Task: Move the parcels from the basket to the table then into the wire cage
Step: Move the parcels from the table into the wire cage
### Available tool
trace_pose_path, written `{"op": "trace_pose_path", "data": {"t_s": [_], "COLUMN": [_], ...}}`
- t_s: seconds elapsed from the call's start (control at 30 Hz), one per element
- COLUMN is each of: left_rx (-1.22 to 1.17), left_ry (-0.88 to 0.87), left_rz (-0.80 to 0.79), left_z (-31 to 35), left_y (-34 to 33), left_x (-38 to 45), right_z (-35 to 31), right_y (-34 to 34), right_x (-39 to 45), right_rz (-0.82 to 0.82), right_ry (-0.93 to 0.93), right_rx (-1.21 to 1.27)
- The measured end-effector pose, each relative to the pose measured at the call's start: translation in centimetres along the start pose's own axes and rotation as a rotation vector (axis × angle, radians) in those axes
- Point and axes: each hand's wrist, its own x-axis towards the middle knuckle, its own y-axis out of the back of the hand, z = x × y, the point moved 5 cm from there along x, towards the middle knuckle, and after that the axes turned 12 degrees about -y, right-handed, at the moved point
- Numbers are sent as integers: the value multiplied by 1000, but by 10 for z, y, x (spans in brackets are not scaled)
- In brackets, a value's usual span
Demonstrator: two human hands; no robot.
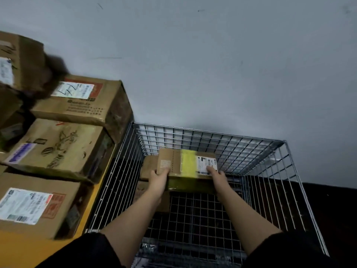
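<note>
Parcel (pixel 186 163) inside wire cage (pixel 212 136), both hands' grip clamped on near edge.

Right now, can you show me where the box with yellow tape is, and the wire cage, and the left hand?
box with yellow tape (pixel 188 163), head view, on the yellow tape.
wire cage (pixel 212 132), head view, on the far top rim.
left hand (pixel 159 178), head view, on its back.
</note>
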Motion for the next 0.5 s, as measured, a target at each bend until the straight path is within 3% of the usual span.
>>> {"op": "trace_pose_path", "data": {"t_s": [0.37,0.5], "left_rx": [-113,-67], "left_ry": [161,164], "left_rz": [52,158], "left_z": [-80,-103], "left_y": [15,32], "left_x": [75,131], "right_z": [28,34], "right_y": [-49,-89], "right_x": [70,127], "right_rz": [-50,-76], "right_ry": [-39,-32], "right_rx": [-5,-16]}}
